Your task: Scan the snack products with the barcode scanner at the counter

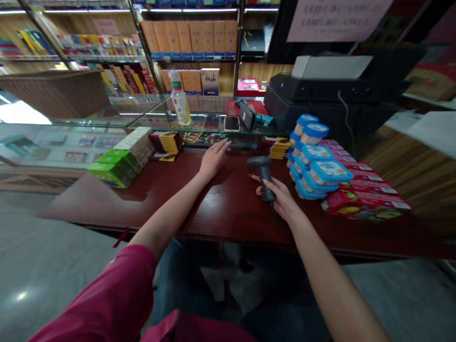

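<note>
Scanner (264,175) in right hand (282,198), within counter edges (213,235)

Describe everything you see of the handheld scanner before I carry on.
The handheld scanner is dark grey to black and looks like plastic, with a wide head on a narrower handle. A dark cable leaves the handle's near end. The right hand grips the handle, with the head pointing away from the person. It is over the dark red counter, left of the blue-lidded tubs; whether it touches the counter is unclear.
</note>
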Available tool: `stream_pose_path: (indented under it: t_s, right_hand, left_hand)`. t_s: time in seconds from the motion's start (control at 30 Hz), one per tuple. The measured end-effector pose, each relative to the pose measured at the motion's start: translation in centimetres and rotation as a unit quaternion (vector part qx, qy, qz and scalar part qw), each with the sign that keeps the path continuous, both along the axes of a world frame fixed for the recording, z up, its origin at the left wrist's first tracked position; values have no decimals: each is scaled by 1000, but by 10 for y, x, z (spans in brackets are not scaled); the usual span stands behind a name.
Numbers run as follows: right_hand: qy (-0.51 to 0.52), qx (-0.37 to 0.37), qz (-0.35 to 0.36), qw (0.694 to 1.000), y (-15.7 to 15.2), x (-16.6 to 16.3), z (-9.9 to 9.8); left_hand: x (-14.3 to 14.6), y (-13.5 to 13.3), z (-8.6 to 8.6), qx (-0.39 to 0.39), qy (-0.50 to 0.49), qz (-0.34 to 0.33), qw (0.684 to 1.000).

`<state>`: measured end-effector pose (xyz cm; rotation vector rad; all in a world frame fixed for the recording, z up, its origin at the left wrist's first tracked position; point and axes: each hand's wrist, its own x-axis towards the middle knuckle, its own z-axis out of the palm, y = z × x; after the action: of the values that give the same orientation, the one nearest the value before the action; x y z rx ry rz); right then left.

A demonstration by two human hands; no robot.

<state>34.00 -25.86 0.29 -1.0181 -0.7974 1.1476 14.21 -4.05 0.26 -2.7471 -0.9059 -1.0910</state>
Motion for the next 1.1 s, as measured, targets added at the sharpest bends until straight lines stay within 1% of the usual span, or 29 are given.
stream_pose_path:
  t_s: [0.1, 0.17, 0.23, 0.27, 0.33, 0.4, 0.47, 0.53, 0.63, 0.7, 0.8, 0.83, 0.9, 1.0, 1.1]
  right_hand:
    - [17, -9, 51, 999, 23, -27, 0]
    - [27, -13, 84, 996, 42, -52, 0]
    - [34, -18, 116, 992, 59, -76, 1]
    - [36, -21, 131, 991, 66, -87, 1]
    - [31, -26, 155, 987, 75, -104, 1]
    - [15, -29, 173, 984, 78, -112, 0]
    - [0, -27, 180, 983, 77, -112, -1]
    - [-6, -24, 175, 984, 74, -110, -2]
    - [-6, -22, 166, 986, 70, -108, -3]
    - [-7, -24, 162, 986, 69, -108, -2]
    - [-8, -24, 158, 987, 68, -111, -1]
    - [-9, -23, 157, 987, 68, -111, 0]
    - [-11, -21, 153, 988, 67, -112, 1]
    - [-19, -21, 148, 989, 66, -112, 3]
    - [-22, -22, 147, 989, 65, -112, 3]
  left_hand:
    - [-89, 7, -3, -29, -15, 127, 991]
    - [-139, 14, -2, -42, -16, 205, 978]
    - [-178, 23, -4, -63, -8, 267, 961]
    - [-192, 28, -6, -78, -5, 295, 952]
    - [-209, 38, -13, -116, 5, 326, 938]
    - [-212, 46, -20, -154, 27, 320, 934]
    - [-208, 52, -24, -178, 54, 294, 938]
    - [-204, 54, -25, -187, 77, 274, 940]
    - [-205, 51, -21, -189, 112, 243, 945]
    - [-208, 46, -17, -190, 137, 207, 950]
    - [-209, 42, -13, -201, 164, 126, 957]
    - [-207, 41, -12, -199, 164, 108, 960]
    - [-201, 41, -11, -178, 151, 102, 967]
    - [-191, 40, -10, -142, 127, 122, 974]
    - [-187, 39, -11, -145, 95, 135, 976]
